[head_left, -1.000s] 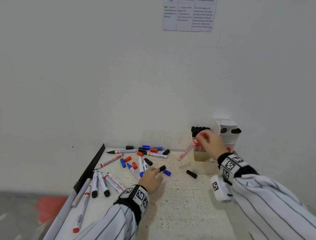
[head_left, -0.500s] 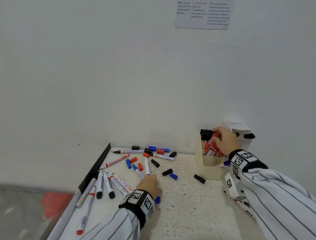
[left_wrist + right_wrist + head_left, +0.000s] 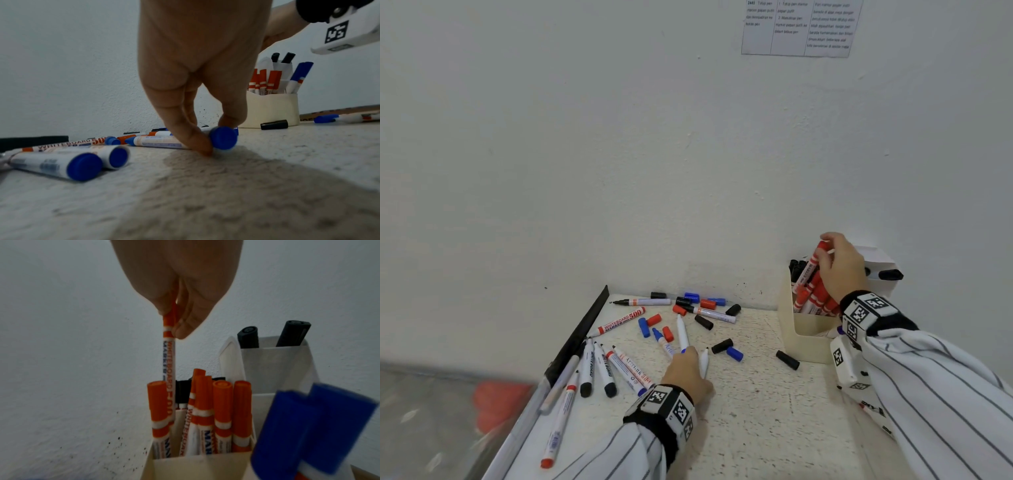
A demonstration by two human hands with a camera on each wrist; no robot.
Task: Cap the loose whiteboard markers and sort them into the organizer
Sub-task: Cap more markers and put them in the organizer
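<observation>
A red-capped marker (image 3: 169, 344) is pinched at its cap by the curled fingertips (image 3: 183, 331) of the right hand (image 3: 840, 267) and held upright, its lower end down among the other red markers (image 3: 222, 417) in the cream organizer (image 3: 804, 342). A blue-ended marker (image 3: 223, 138) lying on the speckled table (image 3: 756, 411) is pinched between thumb and fingers (image 3: 197, 139) of the left hand (image 3: 686, 371). Uncapped markers (image 3: 602, 370) and loose caps (image 3: 787, 359) are scattered beside it, left of the organizer.
</observation>
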